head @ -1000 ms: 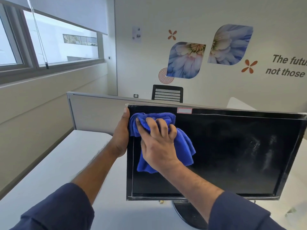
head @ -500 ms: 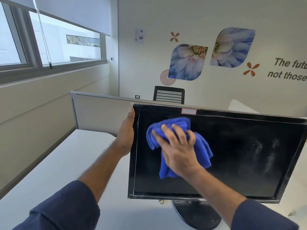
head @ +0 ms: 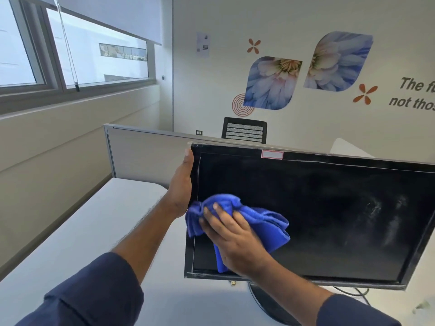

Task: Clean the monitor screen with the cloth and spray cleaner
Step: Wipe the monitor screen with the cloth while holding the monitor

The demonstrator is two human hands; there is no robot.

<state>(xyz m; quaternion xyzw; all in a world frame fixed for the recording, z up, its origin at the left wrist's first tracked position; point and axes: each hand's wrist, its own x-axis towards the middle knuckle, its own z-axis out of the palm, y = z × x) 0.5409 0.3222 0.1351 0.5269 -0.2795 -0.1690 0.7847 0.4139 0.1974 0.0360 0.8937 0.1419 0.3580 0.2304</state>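
1. On the white desk (head: pixel 98 231), the monitor (head: pixel 329 208) stood tilted on its round stand (head: pixel 266 304); the left hand (head: pixel 181 187) gripped the monitor's left edge, thumb at the front and fingers wrapped behind, out of sight.
2. The right hand (head: pixel 237 243) pressed the bunched blue cloth (head: pixel 263 227) against the monitor's lower-left area, its fingers (head: pixel 209 214) spread and lightly curled over the fabric.
3. Wiping looked roughly midway: the monitor's left part appeared evenly dark, while pale smears (head: pixel 374 208) remained on its right part. No spray cleaner was visible.
4. Half a second earlier the cloth sat nearer the monitor's upper middle; it had since swept down and left.
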